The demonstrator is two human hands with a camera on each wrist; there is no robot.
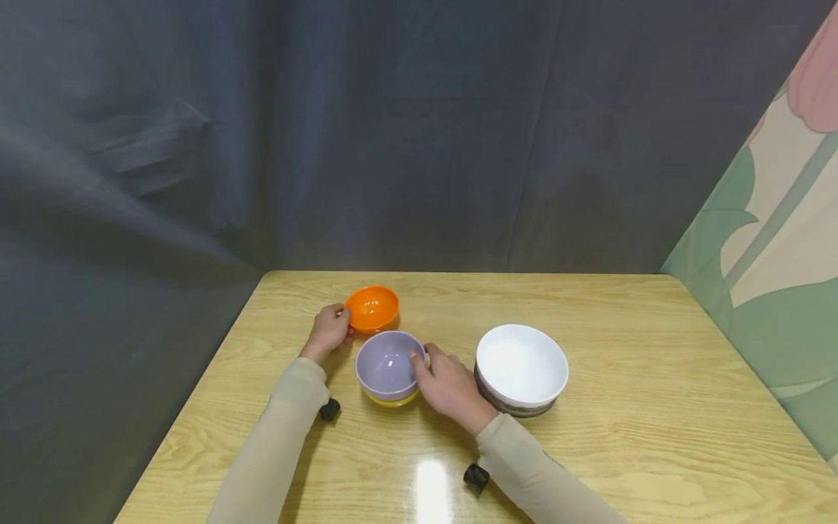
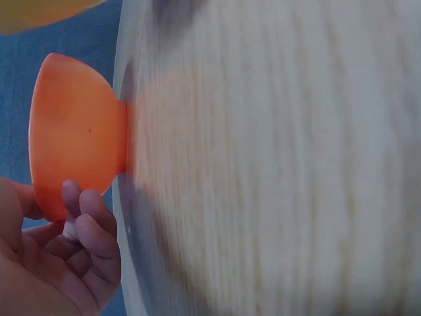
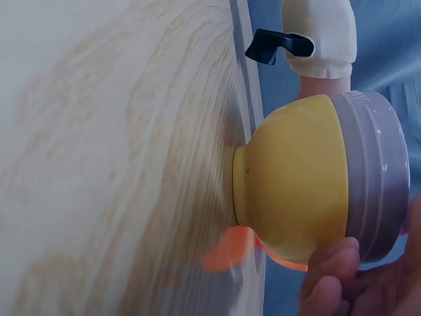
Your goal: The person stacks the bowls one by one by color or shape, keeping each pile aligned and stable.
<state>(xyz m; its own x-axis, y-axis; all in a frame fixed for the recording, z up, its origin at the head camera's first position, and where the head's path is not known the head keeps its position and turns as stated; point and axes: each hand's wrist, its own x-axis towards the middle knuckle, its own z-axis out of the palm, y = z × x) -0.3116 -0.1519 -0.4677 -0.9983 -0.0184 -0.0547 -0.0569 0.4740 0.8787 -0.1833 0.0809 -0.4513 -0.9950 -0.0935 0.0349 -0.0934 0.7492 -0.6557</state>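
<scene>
At the table's far left, my left hand (image 1: 330,329) pinches the left rim of an orange bowl (image 1: 373,308). Its foot stands on the wood in the left wrist view, where thumb and fingers (image 2: 99,227) meet at the rim. Nearer to me, a purple bowl (image 1: 386,364) sits nested in a yellow bowl (image 3: 299,171). From the right side my right hand (image 1: 452,382) grips the purple bowl, its thumb inside the rim. The other fingers (image 3: 339,260) are against the outside, around where the two bowls meet. The yellow bowl's foot appears to rest on the table.
A larger white bowl (image 1: 521,366) stands on the right of my right hand, stacked on darker bowlware (image 1: 517,410). The wooden table (image 1: 655,407) ends at a dark curtain (image 1: 419,145) behind and on the left. A floral panel (image 1: 772,240) borders the right.
</scene>
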